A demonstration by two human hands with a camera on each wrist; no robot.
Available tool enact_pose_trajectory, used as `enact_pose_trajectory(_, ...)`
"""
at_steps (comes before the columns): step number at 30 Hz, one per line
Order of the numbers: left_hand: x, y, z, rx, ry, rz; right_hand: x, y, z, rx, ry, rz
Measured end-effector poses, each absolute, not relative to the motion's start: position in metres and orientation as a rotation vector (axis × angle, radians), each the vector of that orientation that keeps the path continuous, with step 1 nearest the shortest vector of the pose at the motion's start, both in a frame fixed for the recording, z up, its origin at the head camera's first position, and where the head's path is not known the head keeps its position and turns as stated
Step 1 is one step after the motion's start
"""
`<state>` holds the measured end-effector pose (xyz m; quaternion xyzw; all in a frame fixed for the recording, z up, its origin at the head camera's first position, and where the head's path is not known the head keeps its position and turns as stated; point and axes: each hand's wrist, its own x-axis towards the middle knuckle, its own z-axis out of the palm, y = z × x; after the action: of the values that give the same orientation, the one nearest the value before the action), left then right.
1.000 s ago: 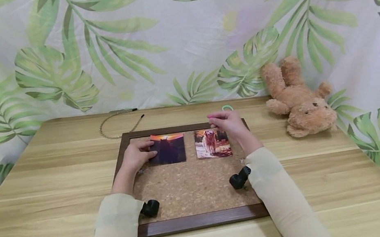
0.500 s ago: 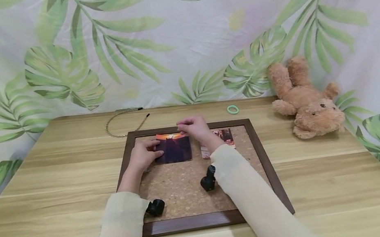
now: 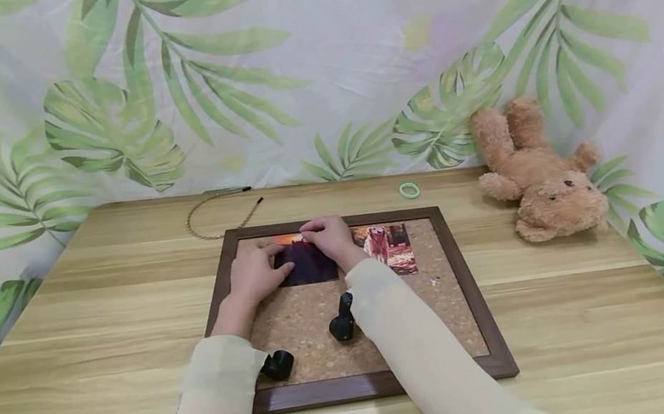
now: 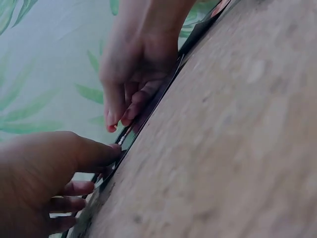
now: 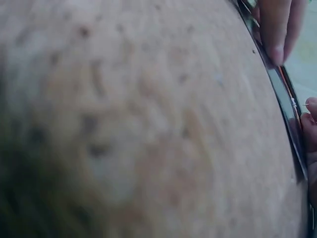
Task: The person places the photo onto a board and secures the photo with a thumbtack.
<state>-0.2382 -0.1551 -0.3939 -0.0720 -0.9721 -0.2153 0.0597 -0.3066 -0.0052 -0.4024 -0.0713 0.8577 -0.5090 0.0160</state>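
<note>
A cork board [image 3: 299,328] in a dark brown frame lies on the wooden table. On its upper left is a sunset photo [image 3: 309,268] with a dark silhouette, its right part covered by my right hand [image 3: 331,240]. My left hand [image 3: 254,273] rests on the photo's left edge, thumb and fingers extended and pressing it. Between thumb and forefinger my right hand pinches a pushpin [image 5: 305,104]; its thin needle shows just above the photo's top edge in the right wrist view, while its head is mostly hidden. Beside it lies a golden dog photo [image 3: 404,250], partly behind my right hand.
Behind the board lie a thin chain [image 3: 193,218] with black ends and a pale green ring [image 3: 410,190]. A brown teddy bear [image 3: 535,175] lies at the back right against a leaf-patterned cloth [image 3: 352,88]. A small clear bit [image 3: 435,280] sits on the cork.
My right hand has moved left from above the dog photo to the top of the sunset photo and come down, carrying the pushpin. My left hand stays on the sunset photo.
</note>
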Motion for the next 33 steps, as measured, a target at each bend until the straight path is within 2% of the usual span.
enact_pose_trajectory(4, -0.237, -0.151, -0.397, -0.268, -3.027, -0.518, -0.301, -0.006, -0.399, -0.255, 2.754, -1.474)
enact_pose_trajectory(11, -0.234, -0.143, -0.396, -0.274, -3.227, -0.554, -0.303, -0.008, -0.401, -0.272, 2.855, -1.281)
enact_pose_trajectory(27, -0.233, -0.145, -0.396, -0.27, -3.237, -0.549, -0.306, -0.013, -0.404, -0.322, 3.01, -0.96)
enact_pose_trajectory(33, -0.233, -0.146, -0.396, -0.274, -3.226, -0.552, -0.303, -0.011, -0.405, -0.324, 2.939, -1.137)
